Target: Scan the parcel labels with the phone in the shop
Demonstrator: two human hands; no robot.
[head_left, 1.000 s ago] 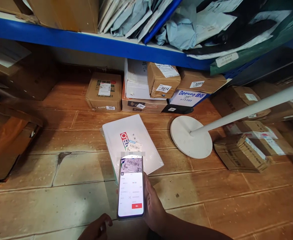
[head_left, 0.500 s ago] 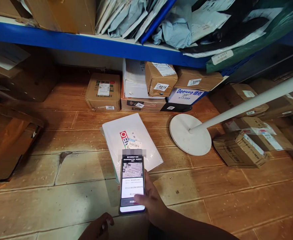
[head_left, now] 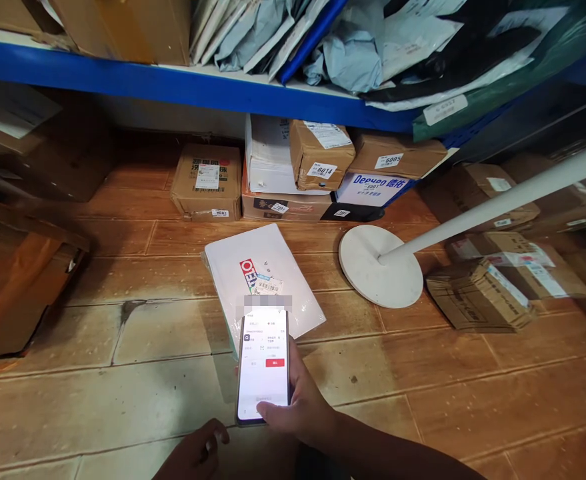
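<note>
My right hand [head_left: 305, 400] grips a smartphone [head_left: 263, 365] with its lit screen facing me, thumb resting near the screen's lower edge. The phone hovers over the near end of a flat white parcel [head_left: 260, 283] lying on the tiled floor, which carries a red logo and a barcode label. My left hand [head_left: 195, 453] sits low at the bottom edge, fingers curled in; whether it holds anything is hidden.
A white round stand base [head_left: 380, 265] with a slanting pole lies right of the parcel. Labelled cardboard boxes [head_left: 207, 181] line the wall under a blue shelf [head_left: 183, 87] stuffed with mailer bags. More boxes [head_left: 477, 297] sit at right, flattened cardboard [head_left: 17, 280] at left.
The phone screen switched from a camera scan view, through a pop-up, to a white form page. My right thumb moved across the screen's lower part. The parcel stayed put.
</note>
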